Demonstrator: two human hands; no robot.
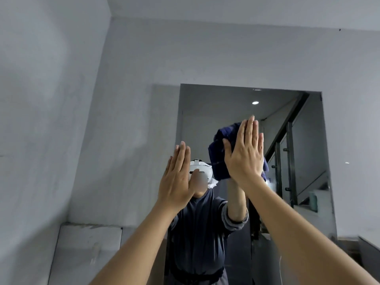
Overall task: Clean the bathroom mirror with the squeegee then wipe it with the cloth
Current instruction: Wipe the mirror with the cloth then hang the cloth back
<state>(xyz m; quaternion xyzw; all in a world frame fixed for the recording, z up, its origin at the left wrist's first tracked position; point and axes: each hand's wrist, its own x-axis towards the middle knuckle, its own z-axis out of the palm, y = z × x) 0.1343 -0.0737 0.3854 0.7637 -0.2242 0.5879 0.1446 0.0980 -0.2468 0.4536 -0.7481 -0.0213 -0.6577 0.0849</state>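
- Right hand (245, 155) lies flat, fingers straight together, pressing the dark blue cloth (221, 155) against the mirror (205, 103).
- Left hand (176, 175) is flat and empty, at the mirror's left edge.

Mirror (236, 112): smooth, glossy glass. Cloth (219, 161): dark blue woven fabric, matt, creased. Wall (123, 89): grey painted plaster, matt, faintly uneven.

Mirror (236, 99): frameless, set on a grey wall (82, 99).
Right hand (244, 155): flat, fingers straight, pressing a dark blue cloth (221, 161) against the glass.
Left hand (176, 177): flat, fingers together, raised at the mirror's left edge.
Reflection: person in dark top, white headset, stair railing behind.
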